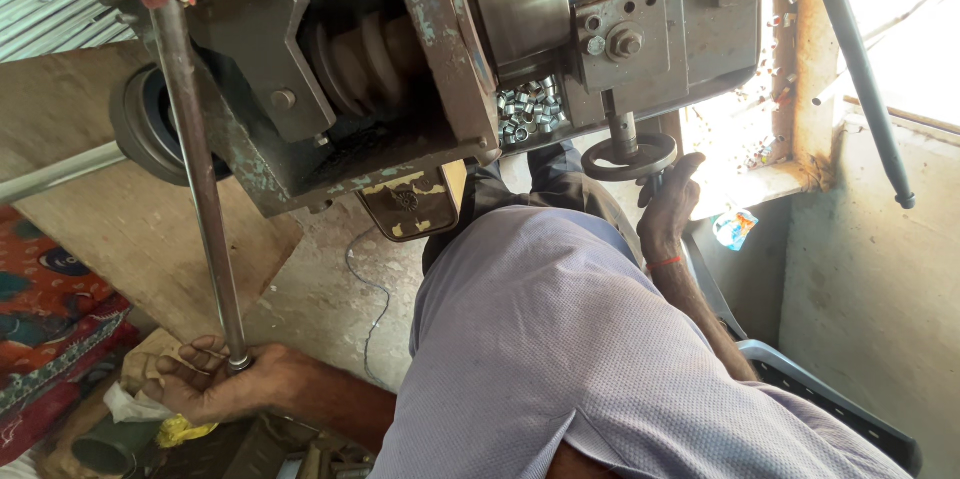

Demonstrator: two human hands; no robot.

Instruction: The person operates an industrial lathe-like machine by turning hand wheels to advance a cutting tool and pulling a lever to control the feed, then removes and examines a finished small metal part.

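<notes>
Rough concrete floor (330, 289) and a bright window opening at the upper right of the frame surrounded a worn, paint-chipped metal machine (420, 49) that filled the top of the view. A long steel rod (200, 189) ran from the upper left down to the lower left, where the left hand (215, 384) curled its fingers around the rod's lower end. That rod looked stiff, heavy and smooth, probably a little slick with oil, so a full wrap near the end as shown seemed the surest hold. Right of centre, the right hand (668, 207) rested its fingers against a small dark handwheel (630, 154) under the machine, loosely bent rather than clenched; the wheel looked rigid and best gripped by its rim. A heap of small shiny metal rings (530, 109) lay in a tray just above. A patterned red cloth (50, 309) lay at the left edge.
</notes>
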